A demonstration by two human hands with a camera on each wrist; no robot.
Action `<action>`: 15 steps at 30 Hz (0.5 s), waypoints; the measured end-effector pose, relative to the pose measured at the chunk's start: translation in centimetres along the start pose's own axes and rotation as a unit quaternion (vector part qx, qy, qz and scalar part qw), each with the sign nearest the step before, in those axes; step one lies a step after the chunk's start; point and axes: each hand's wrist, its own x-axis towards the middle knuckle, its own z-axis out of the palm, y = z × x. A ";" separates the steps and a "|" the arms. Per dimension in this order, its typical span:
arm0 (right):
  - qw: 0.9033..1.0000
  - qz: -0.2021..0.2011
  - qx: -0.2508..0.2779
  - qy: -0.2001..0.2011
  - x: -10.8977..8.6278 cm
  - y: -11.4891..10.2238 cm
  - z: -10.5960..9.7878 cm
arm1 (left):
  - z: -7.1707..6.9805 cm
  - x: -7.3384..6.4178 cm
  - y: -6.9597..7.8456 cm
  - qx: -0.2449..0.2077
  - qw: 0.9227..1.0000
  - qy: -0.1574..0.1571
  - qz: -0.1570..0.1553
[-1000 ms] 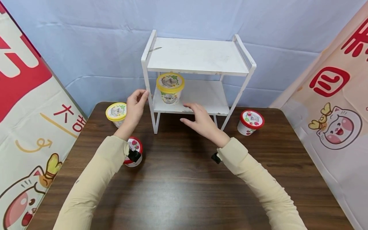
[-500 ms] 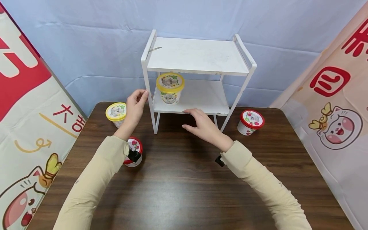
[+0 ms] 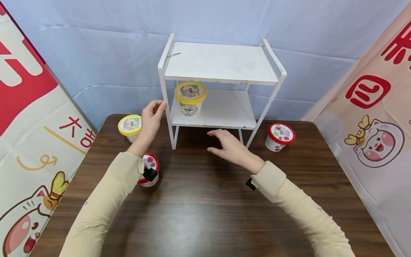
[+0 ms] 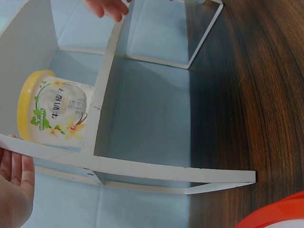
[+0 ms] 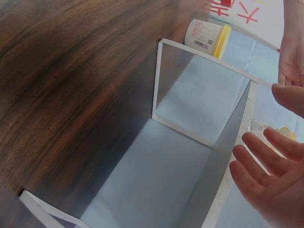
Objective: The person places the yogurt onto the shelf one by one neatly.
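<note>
Right hand (image 3: 231, 146) is drifting back toward the wearer compared with a second ago, leaving the front edge of the lower shelf (image 3: 231, 107); left hand (image 3: 151, 116) and all the tubs are staying put.

I'm watching this remotely, counting the clock from the middle of the head view, 12 being straight ahead. Nearest to the wearer, the brown wooden table (image 3: 205, 210) is stretching under both pale sleeves (image 3: 109, 189). At 8 a red-lidded tub (image 3: 153, 162) is sitting partly hidden behind the left wrist. The right hand is hanging at 4, just off centre, thumb and fingers spread wide and gripping nothing. Over at 3 another red tub (image 3: 279, 137) is standing upright, and at 9 a yellow tub (image 3: 130, 125) is peeking out behind the left forearm.

Between 9 and 10 the left hand is holding narrow, thumb and fingers closing round the front post of the white rack (image 3: 221, 60). That rack is standing at about 12, and a yellow-lidded tub (image 3: 190, 98) is resting upright on its lower shelf at 11. Behind everything, a pale blue cloth (image 3: 218, 21) is hanging.
</note>
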 end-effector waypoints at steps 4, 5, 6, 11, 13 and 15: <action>1.000 -0.003 -0.004 -0.008 -0.3 0.3 0.2 | 0.0 0.0 0.0 0.002 1.000 -0.001 -0.003; 1.000 -0.004 -0.006 -0.010 -0.4 0.4 0.3 | 0.0 0.0 0.0 0.003 1.000 -0.001 -0.003; 1.000 -0.006 -0.008 -0.011 -0.5 0.4 0.3 | 0.0 0.0 0.1 0.003 1.000 -0.002 -0.003; 1.000 -0.012 -0.016 -0.021 -0.8 0.7 0.5 | 0.0 0.0 0.2 0.002 1.000 -0.001 -0.007; 0.999 -0.014 -0.019 -0.025 -1.0 0.9 0.5 | 0.0 -0.1 0.2 0.001 1.000 -0.001 -0.008; 0.999 -0.016 -0.022 -0.028 -1.2 1.0 0.6 | 0.0 -0.1 0.2 0.003 1.000 0.000 -0.009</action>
